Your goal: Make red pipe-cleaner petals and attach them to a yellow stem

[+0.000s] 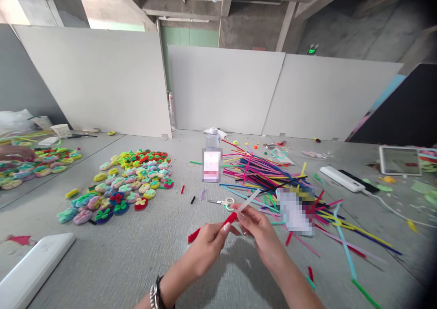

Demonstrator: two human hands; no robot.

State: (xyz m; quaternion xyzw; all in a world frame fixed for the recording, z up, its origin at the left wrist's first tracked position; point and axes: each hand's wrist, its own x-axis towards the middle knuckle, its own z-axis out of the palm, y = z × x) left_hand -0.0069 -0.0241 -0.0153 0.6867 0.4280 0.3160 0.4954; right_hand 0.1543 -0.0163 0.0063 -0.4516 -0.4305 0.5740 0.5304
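- Left hand (207, 244): fingers clamped on the red fuzzy strip (230, 218), above the counter (136, 263).
- Right hand (258, 228): fingers closed on the pale strip (250, 200), beside the red fuzzy strip's upper end.
- Scissors (228, 203): on the counter, beyond both hands.

The grey table (136, 263) is bearing plenty: fuzzy flowers (128, 186) are crowding the left, scissors (228, 204) are lying mid-table, a bottle (211, 156) is standing beyond, pipe cleaners (262, 172) are sprawling right!
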